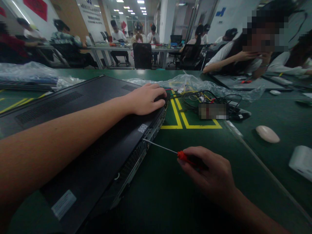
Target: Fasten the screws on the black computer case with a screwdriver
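A black computer case [97, 143] lies flat on the green table, its rear panel of metal slots and vents facing right. My left hand [148, 99] rests palm down on the case's far corner, fingers spread over the edge. In my right hand [209, 169] is a screwdriver [181, 155] with a red handle, fingers wrapped round it. The thin shaft points left, and its tip meets the upper rim of the rear panel. Whether a screw sits under the tip is too small to tell. A white label [63, 204] and a small patterned sticker [142, 128] are on the case.
Beyond the case lie a heap of black cables [209, 99] and clear plastic wrap [187, 79]. To the right are a pale computer mouse [267, 134] and a white object [302, 162]. A person [243, 58] sits across the table; others sit farther back.
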`<state>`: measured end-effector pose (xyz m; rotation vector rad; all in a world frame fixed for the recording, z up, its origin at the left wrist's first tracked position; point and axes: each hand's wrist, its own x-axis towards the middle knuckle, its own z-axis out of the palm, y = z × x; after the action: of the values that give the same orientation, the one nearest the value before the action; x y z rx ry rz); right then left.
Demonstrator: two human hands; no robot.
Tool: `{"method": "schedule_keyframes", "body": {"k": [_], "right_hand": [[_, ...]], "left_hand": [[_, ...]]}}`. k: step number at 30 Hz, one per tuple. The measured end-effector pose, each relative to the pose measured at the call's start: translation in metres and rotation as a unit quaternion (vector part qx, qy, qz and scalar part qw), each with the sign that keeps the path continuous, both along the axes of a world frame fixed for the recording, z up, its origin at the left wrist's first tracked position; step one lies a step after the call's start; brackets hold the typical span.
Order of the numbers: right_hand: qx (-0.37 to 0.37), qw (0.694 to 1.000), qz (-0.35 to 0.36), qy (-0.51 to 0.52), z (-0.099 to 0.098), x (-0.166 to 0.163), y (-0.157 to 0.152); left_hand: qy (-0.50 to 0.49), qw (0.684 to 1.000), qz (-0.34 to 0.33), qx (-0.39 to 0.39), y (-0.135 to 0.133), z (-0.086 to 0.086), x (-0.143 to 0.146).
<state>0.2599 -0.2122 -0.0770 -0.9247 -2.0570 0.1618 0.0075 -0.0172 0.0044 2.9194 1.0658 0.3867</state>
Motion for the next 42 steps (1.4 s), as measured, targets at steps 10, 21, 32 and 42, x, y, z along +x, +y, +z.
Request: {"method": "schedule_keyframes", "body": {"k": [10,21,32,42], "right_hand": [[0.000,1.000,0.004,0.007,-0.0007,-0.0004,-0.0001],[-0.014,1.000,-0.008,0.009,0.0016,-0.0009,-0.0007],[0.004,1.000,-0.005,0.001,0.0013,-0.0007,-0.0005],[0.003,1.000,-0.007,0.006,0.0056,-0.0025,-0.0005]], "left_hand": [[-0.005,1.000,-0.001,-0.004,0.0004,-0.0003,-0.0006],[-0.003,1.000,-0.008,-0.001,0.0007,-0.0001,-0.0009],[0.001,1.000,-0.001,-0.004,-0.0008,0.0008,-0.0003],[-0.003,1.000,-0.001,-0.006,-0.0004,0.0002,-0.0005]]}}
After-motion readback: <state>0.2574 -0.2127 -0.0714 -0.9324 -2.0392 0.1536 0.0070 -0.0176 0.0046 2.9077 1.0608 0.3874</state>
